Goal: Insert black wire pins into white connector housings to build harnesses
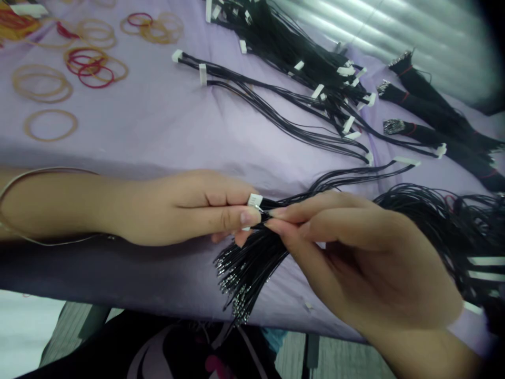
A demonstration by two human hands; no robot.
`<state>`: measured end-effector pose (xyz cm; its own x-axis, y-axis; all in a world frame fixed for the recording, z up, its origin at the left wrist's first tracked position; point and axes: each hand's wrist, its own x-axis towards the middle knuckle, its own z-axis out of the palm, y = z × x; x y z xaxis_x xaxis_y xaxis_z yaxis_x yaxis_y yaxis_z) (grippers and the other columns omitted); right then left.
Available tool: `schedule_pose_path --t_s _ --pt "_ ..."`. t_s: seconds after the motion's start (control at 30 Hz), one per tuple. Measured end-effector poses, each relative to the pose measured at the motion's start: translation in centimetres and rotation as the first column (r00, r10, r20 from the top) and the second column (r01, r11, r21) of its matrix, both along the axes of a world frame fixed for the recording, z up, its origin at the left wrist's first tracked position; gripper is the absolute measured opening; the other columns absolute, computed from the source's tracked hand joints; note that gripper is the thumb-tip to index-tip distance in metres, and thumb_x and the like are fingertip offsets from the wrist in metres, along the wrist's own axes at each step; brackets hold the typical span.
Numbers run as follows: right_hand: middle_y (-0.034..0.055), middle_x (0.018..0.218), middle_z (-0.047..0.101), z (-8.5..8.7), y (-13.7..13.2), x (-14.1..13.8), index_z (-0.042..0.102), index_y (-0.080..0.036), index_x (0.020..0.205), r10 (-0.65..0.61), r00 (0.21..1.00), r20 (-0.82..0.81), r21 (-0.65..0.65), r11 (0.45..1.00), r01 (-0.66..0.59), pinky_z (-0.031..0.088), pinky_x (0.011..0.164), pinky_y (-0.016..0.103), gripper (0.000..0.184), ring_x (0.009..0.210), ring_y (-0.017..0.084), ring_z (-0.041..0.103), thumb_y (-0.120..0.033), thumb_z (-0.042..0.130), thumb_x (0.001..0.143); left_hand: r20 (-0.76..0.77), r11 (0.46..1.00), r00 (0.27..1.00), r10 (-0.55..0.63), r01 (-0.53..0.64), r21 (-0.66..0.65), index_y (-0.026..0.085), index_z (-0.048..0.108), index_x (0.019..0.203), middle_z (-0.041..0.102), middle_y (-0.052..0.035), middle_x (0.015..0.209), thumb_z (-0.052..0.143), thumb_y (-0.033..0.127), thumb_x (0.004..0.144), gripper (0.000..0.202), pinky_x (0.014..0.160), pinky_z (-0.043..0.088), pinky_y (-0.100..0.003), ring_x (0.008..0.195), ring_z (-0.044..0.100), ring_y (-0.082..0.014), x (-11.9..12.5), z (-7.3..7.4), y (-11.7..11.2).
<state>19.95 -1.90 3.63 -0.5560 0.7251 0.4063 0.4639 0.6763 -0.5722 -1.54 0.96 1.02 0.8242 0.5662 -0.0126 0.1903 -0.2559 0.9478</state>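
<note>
My left hand (189, 208) pinches a small white connector (254, 200) between thumb and fingers, over the near edge of the table. My right hand (355, 252) is closed on a bundle of thin black wires (252, 263), its thumb and forefinger pinching a wire end right at the connector. The bundle's loose ends, tipped with metal terminals, fan out downward below both hands. A rubber band circles my left wrist (11, 200).
A lilac cloth (150, 121) covers the table. Rubber bands (89, 66) lie scattered at the far left. Finished black harnesses with white connectors (315, 79) lie across the middle and far side. Bound wire bundles (434, 113) and a tangled black heap (453, 221) are at the right.
</note>
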Motion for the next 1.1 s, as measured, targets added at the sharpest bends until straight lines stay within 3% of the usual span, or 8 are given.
schedule_pose_path --t_s 0.07,0.27,0.6,0.73,0.87,1.1 --pt "-0.0042 0.079 0.072 0.0 0.3 0.1 0.058 -0.020 0.071 0.054 0.998 -0.020 0.013 0.998 -0.054 0.053 0.054 0.012 0.019 0.066 0.005 0.068 -0.005 0.069 0.074 0.007 1.000 1.000 0.003 -0.003 -0.002 0.017 0.058 0.078 0.054 0.0015 0.066 0.042 0.026 0.098 0.027 0.057 0.045 -0.014 0.060 0.052 -0.0088 0.0 0.0 0.0" --pt "-0.0055 0.077 0.069 -0.3 0.3 0.0 0.057 -0.020 0.080 0.048 0.999 0.002 0.113 0.992 -0.048 0.053 0.061 0.009 0.023 0.069 0.004 0.067 -0.001 0.068 0.073 0.010 0.999 1.000 0.009 -0.009 -0.032 0.016 0.057 0.078 0.053 0.0020 0.065 0.041 0.024 0.098 0.027 0.056 0.044 -0.013 0.059 0.052 -0.0080 0.1 -0.1 0.0" --pt "-0.0033 0.078 0.070 -0.4 0.4 -0.1 0.052 -0.023 0.085 0.050 0.999 -0.012 0.115 0.992 -0.048 0.056 0.060 0.017 0.024 0.072 0.008 0.069 -0.002 0.063 0.078 0.008 1.000 1.000 0.012 -0.012 0.011 0.016 0.059 0.080 0.055 0.0020 0.067 0.043 0.020 0.097 0.024 0.059 0.045 -0.013 0.060 0.052 -0.0076 0.1 0.1 -0.2" --pt "-0.0010 0.086 0.070 -0.3 0.2 0.6 0.057 -0.022 0.086 0.050 0.994 0.099 0.112 0.992 -0.061 0.056 0.060 0.019 0.019 0.074 0.009 0.068 -0.004 0.061 0.081 0.002 1.000 1.000 0.013 -0.013 0.002 0.016 0.059 0.079 0.055 0.0020 0.066 0.043 0.021 0.097 0.024 0.057 0.045 -0.013 0.059 0.053 -0.0080 0.1 -0.1 -0.2" --pt "-0.0013 0.086 0.069 -0.1 0.2 0.8 0.062 -0.022 0.084 0.031 0.976 0.215 0.192 0.979 -0.074 0.055 0.062 0.019 0.015 0.075 0.009 0.066 -0.007 0.061 0.082 -0.022 1.000 1.000 0.016 -0.016 0.026 0.016 0.059 0.080 0.055 0.0014 0.065 0.042 0.021 0.096 0.024 0.057 0.046 -0.015 0.059 0.053 -0.0090 0.3 -0.1 -0.2" --pt "-0.0030 0.085 0.069 -0.1 0.1 0.5 0.060 -0.019 0.087 0.042 0.986 0.161 0.224 0.971 -0.078 0.054 0.069 0.013 0.017 0.076 0.005 0.066 -0.006 0.065 0.078 -0.019 1.000 1.000 0.010 -0.010 0.024 0.017 0.058 0.079 0.056 0.0019 0.066 0.043 0.021 0.096 0.024 0.058 0.046 -0.015 0.060 0.054 -0.0086 0.2 -0.2 -0.2"
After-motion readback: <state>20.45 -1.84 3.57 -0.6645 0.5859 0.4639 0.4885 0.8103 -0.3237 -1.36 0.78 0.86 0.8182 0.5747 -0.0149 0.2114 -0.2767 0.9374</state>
